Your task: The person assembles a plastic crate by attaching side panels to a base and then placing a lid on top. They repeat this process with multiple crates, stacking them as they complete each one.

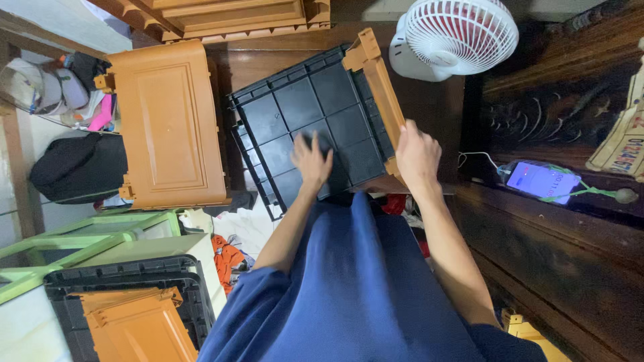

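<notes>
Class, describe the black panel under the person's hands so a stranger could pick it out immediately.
Start at the white fan at the top. Just lower left lies the black panel, pressed by the left hand. Unlike the smooth orange panel beside it, it is gridded with squares.

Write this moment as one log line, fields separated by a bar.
left hand: flat on black ribbed panel | right hand: grips orange frame piece on panel edge | nearby: orange door panel, white fan

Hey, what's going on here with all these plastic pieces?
A person in blue is handling a black plastic grid panel. The left hand lies flat on it, and the right hand grips the orange frame piece along its edge. A separate orange panel lies to the left, a white fan above.
</notes>
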